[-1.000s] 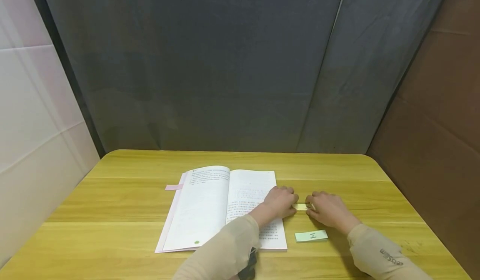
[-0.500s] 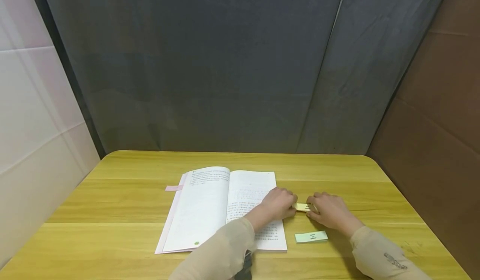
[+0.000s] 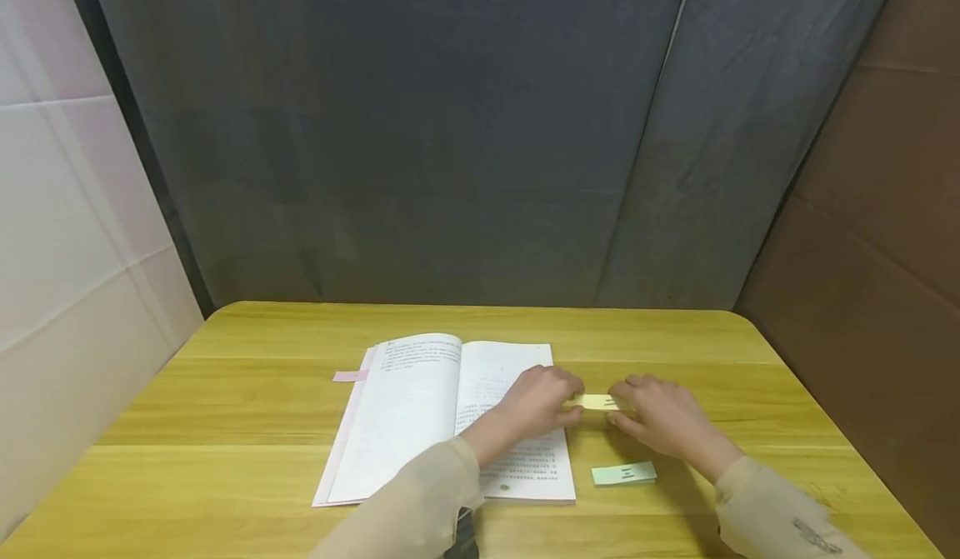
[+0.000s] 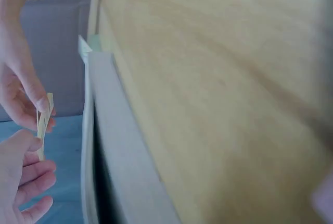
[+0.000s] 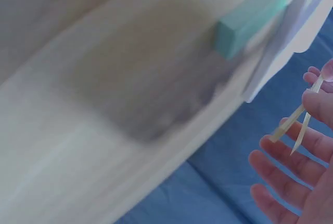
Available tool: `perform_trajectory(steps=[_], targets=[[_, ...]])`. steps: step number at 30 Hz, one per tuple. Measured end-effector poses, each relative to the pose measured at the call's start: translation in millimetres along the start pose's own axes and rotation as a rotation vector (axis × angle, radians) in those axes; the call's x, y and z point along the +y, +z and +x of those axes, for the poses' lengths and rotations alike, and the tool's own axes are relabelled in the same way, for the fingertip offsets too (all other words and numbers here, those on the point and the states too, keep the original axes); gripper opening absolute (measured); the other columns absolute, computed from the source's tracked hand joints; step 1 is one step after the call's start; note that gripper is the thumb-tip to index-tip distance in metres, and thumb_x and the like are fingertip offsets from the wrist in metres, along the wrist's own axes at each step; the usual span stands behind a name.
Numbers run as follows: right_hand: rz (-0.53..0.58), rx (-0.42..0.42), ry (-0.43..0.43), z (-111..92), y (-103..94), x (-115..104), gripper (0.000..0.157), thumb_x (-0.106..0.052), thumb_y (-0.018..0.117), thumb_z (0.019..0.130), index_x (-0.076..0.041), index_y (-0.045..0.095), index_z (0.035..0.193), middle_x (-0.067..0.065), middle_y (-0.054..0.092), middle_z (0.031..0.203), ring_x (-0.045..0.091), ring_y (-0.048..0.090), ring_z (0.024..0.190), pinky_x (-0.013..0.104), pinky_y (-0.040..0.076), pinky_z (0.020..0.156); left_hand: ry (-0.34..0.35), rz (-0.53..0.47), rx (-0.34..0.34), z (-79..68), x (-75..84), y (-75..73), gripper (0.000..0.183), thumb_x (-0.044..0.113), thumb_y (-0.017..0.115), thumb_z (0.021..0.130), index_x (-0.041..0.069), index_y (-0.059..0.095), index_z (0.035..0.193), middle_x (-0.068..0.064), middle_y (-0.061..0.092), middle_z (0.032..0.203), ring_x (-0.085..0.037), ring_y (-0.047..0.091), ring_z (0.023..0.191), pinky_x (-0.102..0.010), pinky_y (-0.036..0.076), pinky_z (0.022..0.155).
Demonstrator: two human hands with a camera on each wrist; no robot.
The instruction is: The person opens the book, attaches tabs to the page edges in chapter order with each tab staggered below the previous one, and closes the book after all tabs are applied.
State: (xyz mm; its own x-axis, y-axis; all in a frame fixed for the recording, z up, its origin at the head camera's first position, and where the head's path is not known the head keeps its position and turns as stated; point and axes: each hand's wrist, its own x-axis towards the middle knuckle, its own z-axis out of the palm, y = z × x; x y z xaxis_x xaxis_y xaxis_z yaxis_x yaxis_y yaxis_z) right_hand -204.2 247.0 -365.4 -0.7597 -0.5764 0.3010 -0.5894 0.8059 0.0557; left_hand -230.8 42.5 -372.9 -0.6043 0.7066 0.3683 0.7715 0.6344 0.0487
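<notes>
Between my two hands a slim yellow sticky-note pad [image 3: 597, 402] is held up, just right of the open book [image 3: 408, 426]. My left hand [image 3: 536, 401], above the right page, pinches the pad's left end. The other end is pinched by my right hand [image 3: 663, 417] with thumb and fingers. In the right wrist view the yellow pad [image 5: 289, 125] splits into two diverging ends, one thicker than the other, below the right thumb. My remaining right fingers spread loosely. Closer to me lies a green sticky-note pad [image 3: 624, 474] with dark marks on top.
A pink paper tab [image 3: 349, 376] sticks out from the book's left edge. The wooden table [image 3: 187, 426] ends at a dark backdrop [image 3: 420, 142]. In the left wrist view the book's edge [image 4: 122, 135] runs beside my hands.
Both hands have risen a little, the left shifting left and the right hand's wrist moving right. More of the yellow pad shows between them. Book and green pad stay put.
</notes>
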Motion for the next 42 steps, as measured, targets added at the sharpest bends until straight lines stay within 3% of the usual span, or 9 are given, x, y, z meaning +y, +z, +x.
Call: perform_trajectory(steps=[12,20,31,42], targets=[[0.026,0.086,-0.056,6,-26.7,-23,0.03,-0.033,0.065,0.076,-0.012,0.064,0.097,0.0,0.061,0.09,0.017,0.058,0.075,0.028,0.043,0.049,-0.005,-0.063,0.105,-25.7,-3.2,-31.7,0.014,0.022,0.063,0.076,0.014,0.066,0.086,0.008,0.063,0.077,-0.002,0.047,0.062,-0.019,0.041,0.061],[0.03,0.169,-0.123,9,-34.9,-36,0.029,-0.034,0.066,0.075,-0.013,0.064,0.094,-0.002,0.061,0.087,0.014,0.058,0.072,0.025,0.043,0.048,0.0,-0.075,0.153,-43.3,-2.3,-48.8,0.013,0.022,0.064,0.075,0.014,0.066,0.084,0.007,0.062,0.075,-0.002,0.047,0.062,-0.021,0.041,0.059],[0.087,0.241,-0.183,9,-38.8,-53,0.029,-0.038,0.067,0.073,-0.015,0.065,0.091,-0.003,0.062,0.087,0.011,0.057,0.073,0.025,0.045,0.051,-0.018,-0.116,0.168,-72.4,-0.4,-58.8,0.014,0.021,0.063,0.075,0.013,0.066,0.086,0.006,0.063,0.077,-0.003,0.052,0.067,-0.02,0.042,0.064],[0.129,0.266,-0.22,9,-40.0,-64,0.026,-0.038,0.064,0.076,-0.014,0.065,0.087,-0.004,0.062,0.086,0.01,0.058,0.074,0.026,0.046,0.053,-0.031,-0.108,0.188,-86.6,1.4,-62.0,0.014,0.019,0.064,0.074,0.012,0.066,0.086,0.006,0.064,0.08,-0.006,0.055,0.071,-0.022,0.043,0.065]])
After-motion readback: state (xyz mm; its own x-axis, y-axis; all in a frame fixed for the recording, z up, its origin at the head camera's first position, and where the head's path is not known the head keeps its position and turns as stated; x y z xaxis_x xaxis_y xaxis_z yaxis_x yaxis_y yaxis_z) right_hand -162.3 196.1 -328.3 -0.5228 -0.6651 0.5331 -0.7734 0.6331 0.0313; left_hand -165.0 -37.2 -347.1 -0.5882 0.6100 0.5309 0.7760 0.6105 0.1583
